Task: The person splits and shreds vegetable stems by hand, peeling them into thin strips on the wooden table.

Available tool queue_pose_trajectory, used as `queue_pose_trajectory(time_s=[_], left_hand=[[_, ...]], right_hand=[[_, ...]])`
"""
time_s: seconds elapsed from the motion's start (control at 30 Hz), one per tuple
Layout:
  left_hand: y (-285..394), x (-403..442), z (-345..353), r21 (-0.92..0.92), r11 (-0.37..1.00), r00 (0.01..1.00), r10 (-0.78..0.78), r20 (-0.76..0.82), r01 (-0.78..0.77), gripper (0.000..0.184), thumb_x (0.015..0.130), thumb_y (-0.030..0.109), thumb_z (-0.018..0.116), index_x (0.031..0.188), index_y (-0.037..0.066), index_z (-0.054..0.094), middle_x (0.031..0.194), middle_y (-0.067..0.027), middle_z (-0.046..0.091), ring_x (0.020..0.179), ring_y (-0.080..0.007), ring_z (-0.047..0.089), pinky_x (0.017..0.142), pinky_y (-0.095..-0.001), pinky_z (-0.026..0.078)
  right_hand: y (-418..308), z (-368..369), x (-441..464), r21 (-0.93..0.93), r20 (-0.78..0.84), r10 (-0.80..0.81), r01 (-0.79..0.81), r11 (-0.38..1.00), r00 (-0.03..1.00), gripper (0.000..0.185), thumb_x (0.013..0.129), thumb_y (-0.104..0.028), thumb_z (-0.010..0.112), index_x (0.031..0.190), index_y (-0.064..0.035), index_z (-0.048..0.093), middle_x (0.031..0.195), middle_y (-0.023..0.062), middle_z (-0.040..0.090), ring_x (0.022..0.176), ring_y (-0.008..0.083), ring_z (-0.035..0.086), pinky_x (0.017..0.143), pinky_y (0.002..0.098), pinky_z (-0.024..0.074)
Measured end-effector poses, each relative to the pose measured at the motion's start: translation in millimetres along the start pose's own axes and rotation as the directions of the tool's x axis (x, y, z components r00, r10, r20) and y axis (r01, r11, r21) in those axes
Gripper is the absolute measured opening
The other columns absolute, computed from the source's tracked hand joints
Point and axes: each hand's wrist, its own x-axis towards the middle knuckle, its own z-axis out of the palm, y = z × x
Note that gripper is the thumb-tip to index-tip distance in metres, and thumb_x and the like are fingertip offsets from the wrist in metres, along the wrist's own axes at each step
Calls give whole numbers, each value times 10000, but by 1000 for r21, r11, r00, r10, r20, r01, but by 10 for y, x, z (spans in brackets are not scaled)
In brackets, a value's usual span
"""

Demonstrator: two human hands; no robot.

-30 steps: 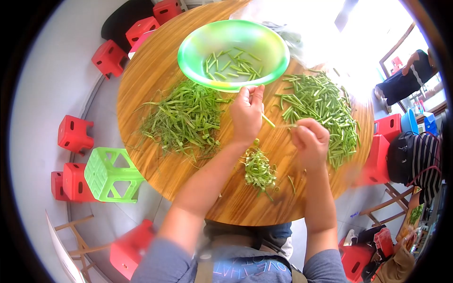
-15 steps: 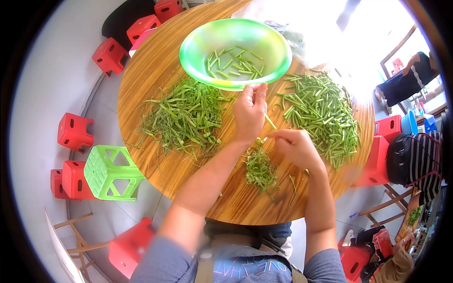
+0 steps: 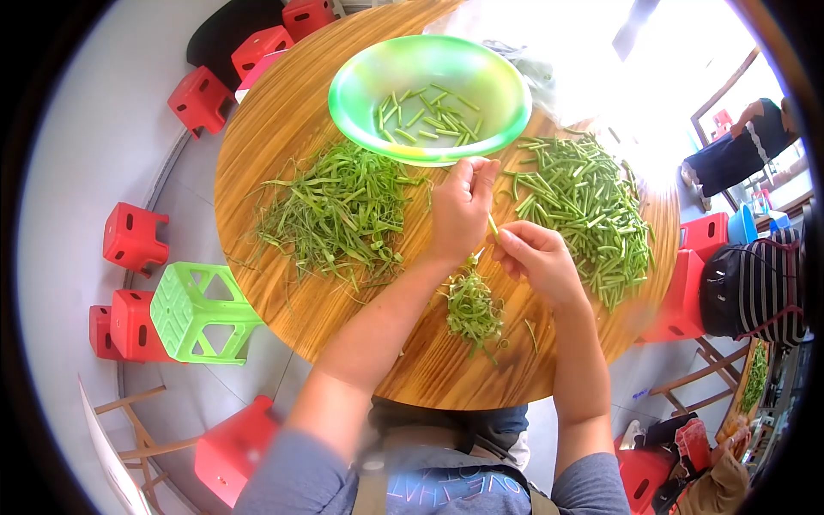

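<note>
My left hand (image 3: 462,206) holds a short green stem (image 3: 492,227) in closed fingers, just below the rim of a green-and-white basin (image 3: 343,112) with cut stems inside. The fingers of my right hand (image 3: 534,256) pinch the stem's lower end. Under my hands lies a small heap of curled peelings (image 3: 473,311). Left of my left hand is a pile of leafy green strips (image 3: 336,215). To the right of my hands spreads a large pile of cut green stems (image 3: 588,210).
The round wooden table (image 3: 300,330) fills the middle. Red stools (image 3: 136,239) and a green stool (image 3: 184,311) stand around it. A clear plastic bag (image 3: 536,73) lies behind the basin. People are at the right, one with a dark backpack (image 3: 723,292).
My right hand moved in from the right to the stem's lower end and then slightly up along it. My left hand shifted slightly right, still holding the stem.
</note>
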Motion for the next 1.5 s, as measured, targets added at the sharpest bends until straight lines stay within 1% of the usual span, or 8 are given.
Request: queue_pose_trajectory(time_s=[0.2,0.43,0.53,0.63,0.7,0.83,1.03,1.5], left_hand=[[-5,-48,86,-346,901,965,-253,71,261,345,931,330,465,893,-2,548,536,3,469,485,-61,437,451,-214,346],[-10,-57,80,-448,805,920,-311,240,389,361,907,350,503,897,-10,529,537,11,439,491,-73,434,481,-208,372],[-16,-46,100,-479,808,938,-268,220,343,354,905,351,506,894,-1,532,532,11,434,469,-72,428,446,-214,360],[-40,-3,55,-356,902,967,-204,151,246,228,907,242,521,925,15,540,633,-53,551,479,-107,506,448,-245,400],[-73,26,14,-68,995,995,-63,78,68,200,902,216,521,943,22,548,680,-97,590,500,-185,554,468,-291,433],[26,3,-68,292,942,983,133,123,-164,176,898,193,516,961,36,560,764,-157,623,575,-306,606,493,-359,466],[-45,-32,-36,257,883,914,345,213,-393,194,881,208,541,992,49,548,747,-142,637,653,-312,633,506,-375,478],[-97,-44,-29,390,691,793,519,319,-609,187,850,193,582,964,53,535,552,-100,564,462,-258,575,385,-339,419]], right_hand=[[98,98,43,58,-120,-135,143,988,984,139,851,-144,613,885,-10,605,716,5,597,588,42,486,525,181,387],[125,90,55,124,-123,2,13,992,992,169,838,-188,634,878,-26,607,712,-6,594,594,38,484,532,178,384],[76,73,44,62,-154,-11,21,998,988,182,830,-201,644,874,-28,610,708,-12,592,587,38,480,526,180,379],[30,46,31,36,-205,-90,100,994,975,180,831,-196,641,881,-25,617,705,-13,591,576,38,476,513,180,375],[49,43,28,60,-225,-100,116,991,969,171,838,-181,629,897,-21,622,705,-11,591,571,38,475,503,179,372],[-45,20,-25,81,-231,-110,132,988,967,171,853,-159,604,934,-10,630,728,3,609,574,40,485,491,174,373],[-44,1,-14,49,-192,-68,79,996,979,173,857,-155,597,930,-3,636,749,20,627,588,42,506,490,176,390],[-14,-106,13,65,-200,-3,16,998,980,121,818,-100,605,867,3,646,703,42,620,561,55,497,492,185,377]])
